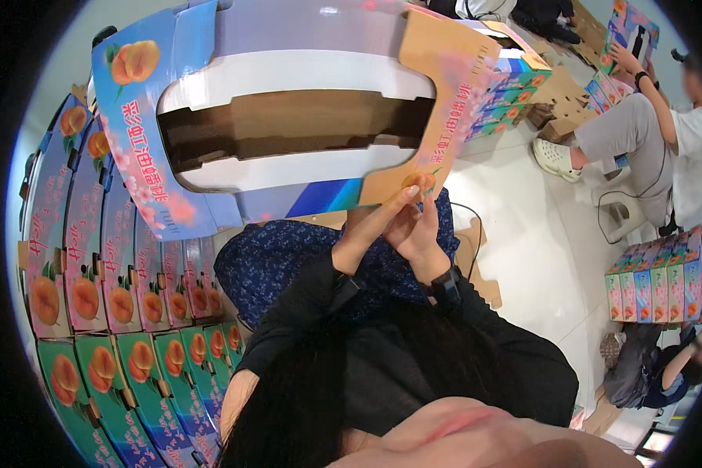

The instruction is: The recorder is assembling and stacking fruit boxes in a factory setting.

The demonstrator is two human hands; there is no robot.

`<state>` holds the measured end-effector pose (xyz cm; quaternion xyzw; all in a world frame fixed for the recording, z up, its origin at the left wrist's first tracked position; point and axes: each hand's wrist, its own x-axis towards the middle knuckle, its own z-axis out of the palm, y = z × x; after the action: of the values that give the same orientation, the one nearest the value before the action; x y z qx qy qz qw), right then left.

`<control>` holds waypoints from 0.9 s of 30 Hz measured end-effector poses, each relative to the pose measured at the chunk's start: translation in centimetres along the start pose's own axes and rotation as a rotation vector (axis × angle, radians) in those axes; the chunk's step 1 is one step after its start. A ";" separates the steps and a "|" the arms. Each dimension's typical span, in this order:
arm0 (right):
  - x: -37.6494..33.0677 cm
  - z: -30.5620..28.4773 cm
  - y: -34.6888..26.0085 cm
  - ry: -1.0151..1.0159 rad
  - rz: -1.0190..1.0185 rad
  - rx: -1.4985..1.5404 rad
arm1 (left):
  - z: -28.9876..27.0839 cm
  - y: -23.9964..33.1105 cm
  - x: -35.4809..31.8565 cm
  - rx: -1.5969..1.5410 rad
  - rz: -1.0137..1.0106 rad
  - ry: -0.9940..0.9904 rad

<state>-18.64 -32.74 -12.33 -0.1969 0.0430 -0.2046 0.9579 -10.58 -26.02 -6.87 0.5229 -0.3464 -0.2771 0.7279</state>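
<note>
A printed fruit carton with peach pictures, blue at its left end and orange-pink at its right, is in front of me with its top facing up. A wide cut-out in the top shows its brown inside between white flaps. My left hand and my right hand meet at the carton's near right corner. Both are closed, with fingertips pressed on the corner's edge; the carton partly hides what they pinch. Each wrist has a dark band.
Rows of similar cartons line my left side. More cartons stand behind on the right. A person at the right handles another carton. A bundle of cartons, a white stool and cardboard scraps are on the floor.
</note>
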 end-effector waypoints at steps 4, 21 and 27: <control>1.3 1.0 -1.4 -0.102 -0.110 0.084 | 0.7 -0.4 1.0 0.120 0.151 0.030; 6.2 0.0 -18.3 0.089 -0.656 -0.046 | -1.0 -7.7 8.4 0.870 0.431 0.132; 0.2 -0.4 -24.7 0.303 -0.746 -0.169 | -3.5 -7.1 8.1 -0.393 0.044 0.109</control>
<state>-27.82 -53.71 -2.97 -0.2444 0.1259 -0.5604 0.7813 -3.18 -32.33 -12.69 0.3777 -0.2569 -0.2947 0.8394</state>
